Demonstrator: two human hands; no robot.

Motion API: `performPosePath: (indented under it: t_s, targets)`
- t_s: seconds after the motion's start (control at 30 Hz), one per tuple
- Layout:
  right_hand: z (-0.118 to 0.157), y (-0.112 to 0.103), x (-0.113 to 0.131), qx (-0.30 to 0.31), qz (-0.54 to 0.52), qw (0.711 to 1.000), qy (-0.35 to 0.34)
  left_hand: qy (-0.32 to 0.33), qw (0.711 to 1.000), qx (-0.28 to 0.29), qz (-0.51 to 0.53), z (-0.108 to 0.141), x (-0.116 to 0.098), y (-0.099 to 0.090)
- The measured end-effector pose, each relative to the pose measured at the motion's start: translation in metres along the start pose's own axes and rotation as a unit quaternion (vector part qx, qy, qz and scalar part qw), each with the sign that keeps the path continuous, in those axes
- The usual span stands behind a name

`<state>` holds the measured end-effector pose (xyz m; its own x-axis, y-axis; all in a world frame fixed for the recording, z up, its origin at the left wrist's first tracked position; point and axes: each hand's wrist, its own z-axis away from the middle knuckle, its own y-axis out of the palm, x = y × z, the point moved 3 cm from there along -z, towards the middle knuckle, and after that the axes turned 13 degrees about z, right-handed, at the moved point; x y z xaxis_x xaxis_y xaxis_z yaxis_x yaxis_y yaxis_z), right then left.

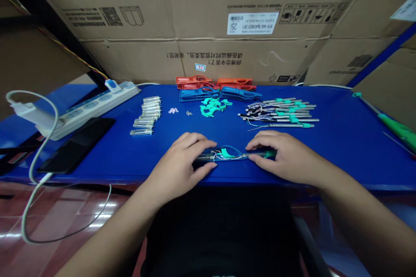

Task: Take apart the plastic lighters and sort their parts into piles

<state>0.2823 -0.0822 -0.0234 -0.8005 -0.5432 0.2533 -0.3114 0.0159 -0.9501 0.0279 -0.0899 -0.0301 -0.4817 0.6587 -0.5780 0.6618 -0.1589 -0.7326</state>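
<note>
A blue handle shell (229,158) lies level near the table's front edge, with thin black and white wires, a metal rod and a green clip-like part (226,153) in it. My left hand (188,160) curls around the shell's left end, thumb in front and fingers behind, and hides part of a clear tube there. On the right, my right hand (276,153) grips the end with the metal rod and a green collar (269,154) between thumb and fingers. Several green plastic parts (212,107) lie in a pile beyond my hands.
Behind are orange shells (196,81) and blue shells (199,94). Clear tubes (147,114) stand in a row on the left; wired metal rods (282,113) lie right. Small pink pieces (173,110), a phone (78,145), a power strip (97,108) and a green-handled screwdriver (393,127) are around.
</note>
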Motion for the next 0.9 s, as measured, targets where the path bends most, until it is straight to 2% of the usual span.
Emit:
performPosePath:
  t_s: [0.23, 0.43, 0.67, 0.9]
  targets:
    - [0.0, -0.002, 0.01, -0.048, 0.014, 0.999, -0.019, 0.078, 0.995, -0.059, -0.028, 0.024, 0.001, -0.002]
    - [-0.006, 0.006, 0.016, -0.035, 0.022, 0.998, -0.039, 0.102, 0.993, -0.056, -0.03, 0.026, 0.002, -0.002]
    - [-0.018, 0.0, 0.02, -0.04, 0.031, 0.997, -0.061, 0.075, 0.997, -0.026, 0.012, 0.026, 0.006, -0.008]
    - [-0.025, -0.005, 0.017, -0.043, 0.041, 0.996, -0.064, 0.034, 0.996, -0.073, 0.028, 0.029, 0.01, -0.01]
